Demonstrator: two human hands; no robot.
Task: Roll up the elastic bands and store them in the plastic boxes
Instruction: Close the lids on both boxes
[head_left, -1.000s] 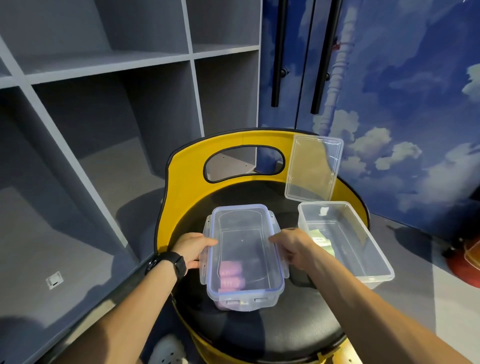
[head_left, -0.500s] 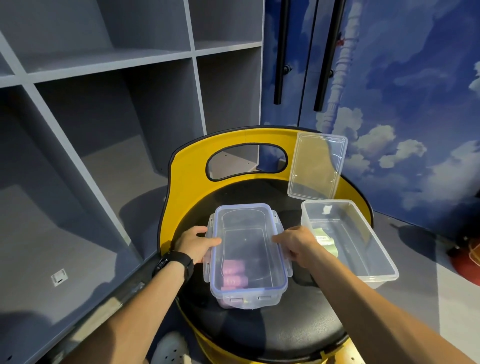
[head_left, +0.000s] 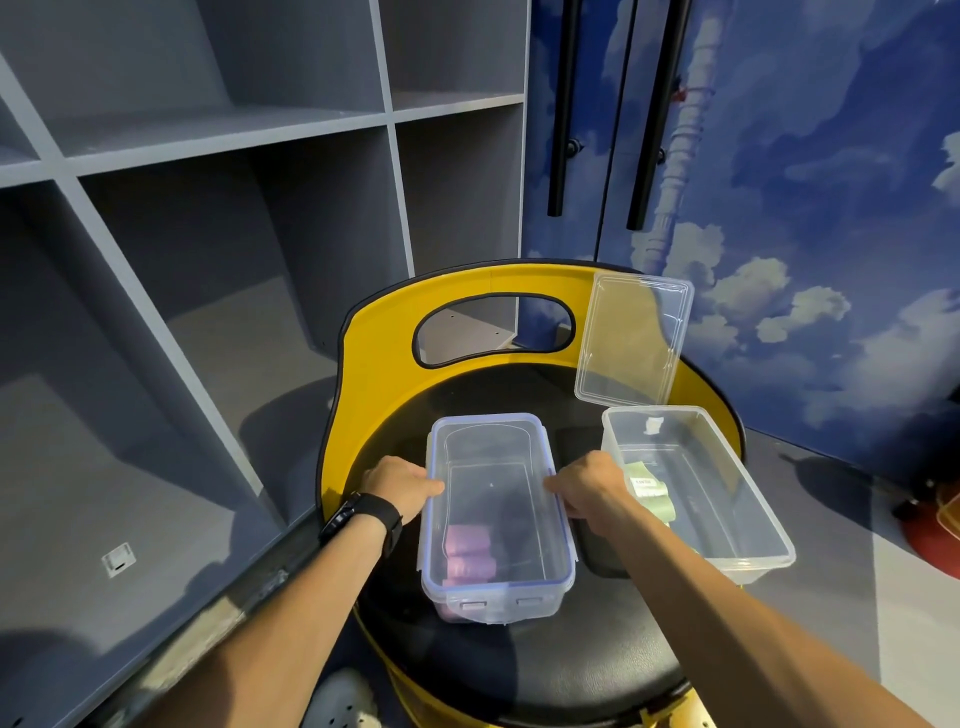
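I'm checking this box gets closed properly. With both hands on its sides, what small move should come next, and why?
Probably press the side clips down. The left hand and right hand sit on the long edges of the lidded box, with purple rolls already inside; whether the clips are latched is unclear.

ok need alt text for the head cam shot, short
Two bare hands, left hand and right hand, press on the long sides of a lidded clear box holding purple rolled bands on a black stool seat. Right of it sits an open box with a green roll, its lid propped behind.
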